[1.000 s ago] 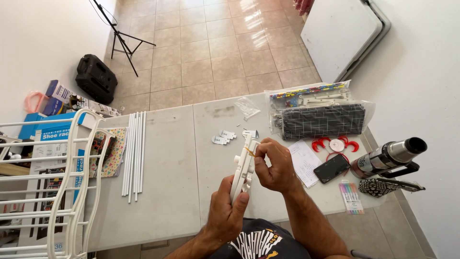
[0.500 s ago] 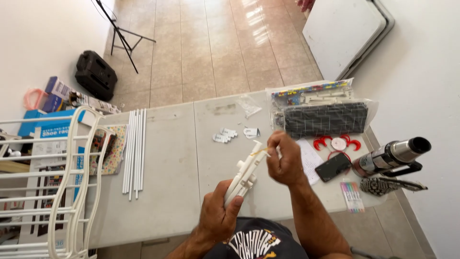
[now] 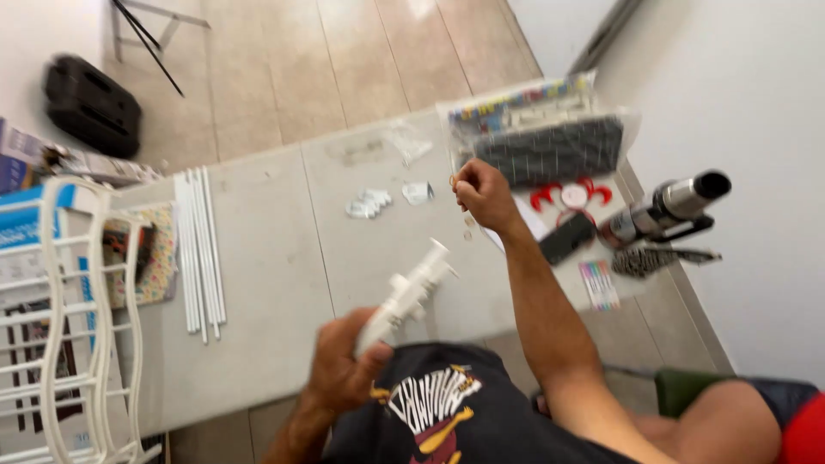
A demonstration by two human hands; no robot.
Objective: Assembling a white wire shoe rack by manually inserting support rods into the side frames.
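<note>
My left hand (image 3: 344,369) grips the lower end of a white plastic connector piece (image 3: 411,292), which tilts up and to the right above the near edge of the grey table (image 3: 266,283). My right hand (image 3: 483,194) is stretched out over the far side of the table with its fingers closed, close to a small white part (image 3: 418,192) and a clear bag of dark mesh and parts (image 3: 550,146). Whether it pinches something small I cannot tell. A cluster of small white pieces (image 3: 368,204) lies left of that hand.
Several white rods (image 3: 199,249) lie side by side on the table's left. A white wire rack (image 3: 69,326) stands at the left edge. A phone (image 3: 567,238), red clips (image 3: 563,193), a silver-and-black tool (image 3: 666,206) and a colour strip (image 3: 599,283) sit at the right. A black bag (image 3: 90,105) rests on the tiled floor.
My right hand has let go of the white connector and reached away toward the far side of the table. The left hand has drawn the connector closer to my body. The view has tilted.
</note>
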